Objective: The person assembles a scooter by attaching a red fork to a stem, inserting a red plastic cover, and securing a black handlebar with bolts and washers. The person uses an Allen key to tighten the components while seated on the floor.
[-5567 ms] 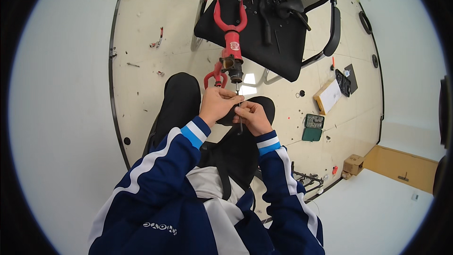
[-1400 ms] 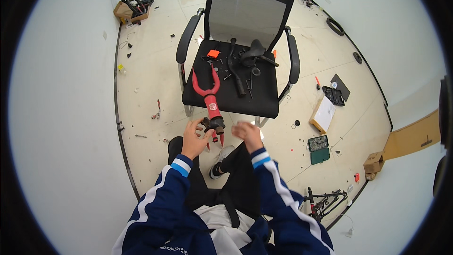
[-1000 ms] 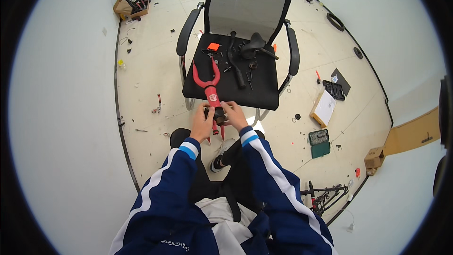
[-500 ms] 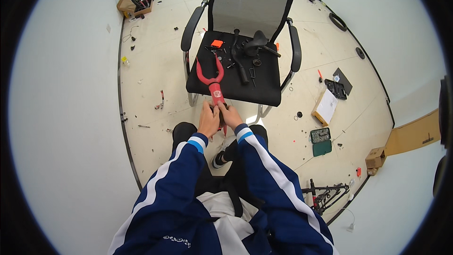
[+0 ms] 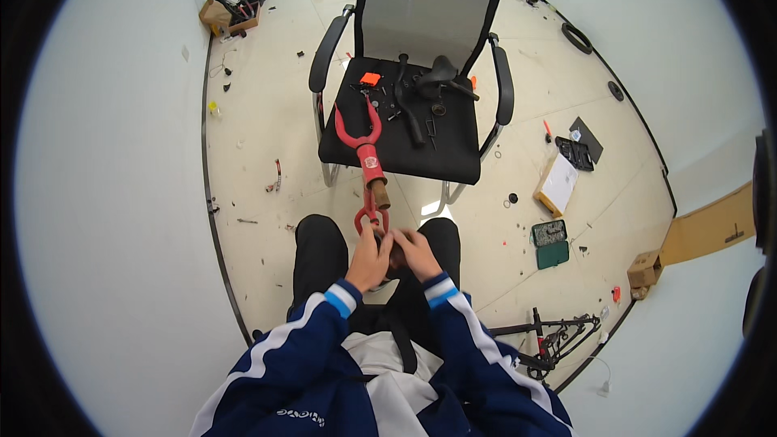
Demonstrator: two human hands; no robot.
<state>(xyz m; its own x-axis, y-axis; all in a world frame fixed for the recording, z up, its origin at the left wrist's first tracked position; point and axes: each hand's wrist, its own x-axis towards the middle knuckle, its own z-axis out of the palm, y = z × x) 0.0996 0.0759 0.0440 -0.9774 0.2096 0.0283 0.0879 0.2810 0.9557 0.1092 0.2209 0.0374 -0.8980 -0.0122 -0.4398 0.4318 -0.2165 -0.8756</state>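
Note:
A red bicycle frame part [image 5: 370, 160] leans with its two-pronged end on the black chair seat [image 5: 364, 125]. From its near end sticks a brown, rough-looking cylinder [image 5: 380, 194]. More red, looped tubing [image 5: 371, 214] shows below it, close to my fingers. Over my lap my left hand [image 5: 370, 261] and my right hand [image 5: 418, 256] are together, fingers bent inward. Between them is a small dark piece [image 5: 396, 256], mostly covered, so its kind does not show. Whether my left fingertips also touch the red tubing I cannot tell.
On the seat lie a black handlebar [image 5: 407, 101], a saddle [image 5: 438, 73], an orange piece [image 5: 370, 78] and small parts. Right on the floor are a green case [image 5: 552, 253], a tool case [image 5: 575, 154] and a black bicycle frame [image 5: 558, 340]. A carton [image 5: 645, 269] stands by the wall.
Both hands have drawn back from the near end of the red part toward my lap. The brown cylinder they covered is now visible. My knees stand wider in view.

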